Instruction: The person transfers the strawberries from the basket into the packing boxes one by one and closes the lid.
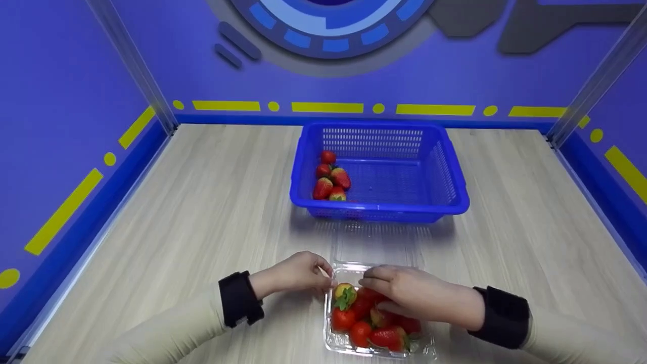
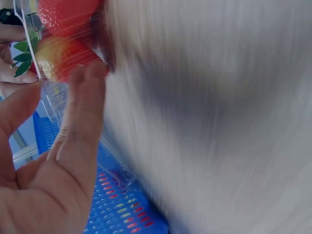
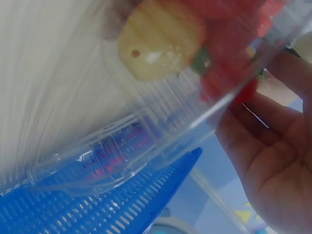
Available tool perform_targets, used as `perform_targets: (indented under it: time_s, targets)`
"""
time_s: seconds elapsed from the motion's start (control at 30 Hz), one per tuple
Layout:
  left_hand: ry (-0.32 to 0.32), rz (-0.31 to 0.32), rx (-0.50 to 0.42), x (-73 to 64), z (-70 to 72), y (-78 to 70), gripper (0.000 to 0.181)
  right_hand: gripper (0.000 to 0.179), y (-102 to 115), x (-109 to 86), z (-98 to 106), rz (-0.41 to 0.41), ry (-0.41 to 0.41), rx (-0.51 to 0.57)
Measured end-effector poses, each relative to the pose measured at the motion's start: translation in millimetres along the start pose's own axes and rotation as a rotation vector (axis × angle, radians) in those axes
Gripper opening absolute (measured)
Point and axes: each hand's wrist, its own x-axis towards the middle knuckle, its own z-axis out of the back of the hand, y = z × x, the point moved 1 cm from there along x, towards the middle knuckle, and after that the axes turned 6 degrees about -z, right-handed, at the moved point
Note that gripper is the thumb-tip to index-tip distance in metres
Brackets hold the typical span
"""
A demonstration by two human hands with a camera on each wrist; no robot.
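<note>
A clear plastic clamshell box (image 1: 328,337) full of strawberries (image 1: 387,337) sits at the near edge of the table, its lid folded back toward the basket. At the box's far left corner my left hand (image 1: 302,273) holds the rim, thumb near the top edge and fingers (image 2: 87,97) against the outer wall. My right hand (image 1: 417,293) reaches over the right side, its fairly straight fingers (image 3: 241,141) resting on the strawberries inside. Part of the fruit is hidden beneath that hand. One strawberry with green leaves (image 1: 345,296) lies in the far left corner.
Behind the box stands a blue perforated basket (image 1: 379,208), with several strawberries (image 1: 339,178) along its left side. The clear lid (image 1: 376,245) lies flat in front of the basket. Blue panels (image 1: 505,76) enclose the wooden table (image 1: 212,202) at the back and sides.
</note>
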Motion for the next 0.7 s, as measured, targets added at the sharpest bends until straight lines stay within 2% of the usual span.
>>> perform_targets:
  time_s: [0.2,0.3,0.37,0.43,0.53,0.63,0.7]
  targets:
    - [0.036,-0.036,0.202,-8.2,10.5,-6.6,0.041,0.04,1,-0.7,7,-0.024,0.081,-0.002]
    - [0.073,-0.064,0.266,-16.1,25.0,-16.9,0.048,0.043,0,-0.8,18,-0.019,0.085,-0.018]
    - [0.066,-0.092,0.288,-22.1,39.0,-27.7,0.049,0.046,-3,0.0,30,-0.016,0.053,-0.043]
    - [0.015,-0.14,0.291,-26.8,55.4,-41.6,0.05,0.045,-9,2.5,48,-0.032,0.006,-0.074]
    - [-0.128,-0.203,0.287,-31.6,82.0,-67.0,0.047,0.04,-24,10.6,86,-0.083,-0.064,-0.076]
    - [-0.273,-0.226,0.266,-33.1,108.1,-92.5,0.045,0.034,-41,24.4,122,-0.127,-0.111,-0.027]
    - [-0.339,-0.227,0.265,-31.9,125.7,-106.4,0.043,0.031,-52,35.0,141,-0.135,-0.137,0.006]
